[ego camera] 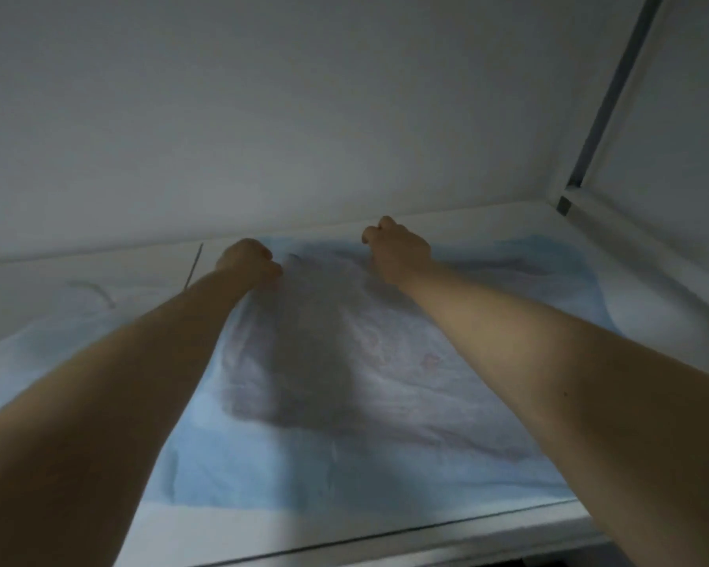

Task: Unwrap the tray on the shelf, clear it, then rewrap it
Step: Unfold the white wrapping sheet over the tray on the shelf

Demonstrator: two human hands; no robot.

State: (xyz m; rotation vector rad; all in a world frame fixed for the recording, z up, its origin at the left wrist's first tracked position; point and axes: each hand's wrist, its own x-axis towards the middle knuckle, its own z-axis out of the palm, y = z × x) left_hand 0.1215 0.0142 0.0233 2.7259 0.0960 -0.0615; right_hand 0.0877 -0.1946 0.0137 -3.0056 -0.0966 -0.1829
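The left hand (248, 260) and right hand (398, 248) are gripping the far edge of the blue wrap (303, 464), fingers curled, which is lying spread across the shelf (655, 263).

— Can we see the tray?
— No. The wrap (344, 362) lies over it.
— What about the fingertips?
— The left hand (248, 259) and the right hand (398, 247) grip the wrap's far edge, and their fingertips are tucked out of sight.
— What is that thin stick (193, 268) by the left hand?
— It is too blurry. We cannot tell.
— And the arms?
— Both run off the picture's edges, and the shelf (467, 542) is cut off at the bottom.
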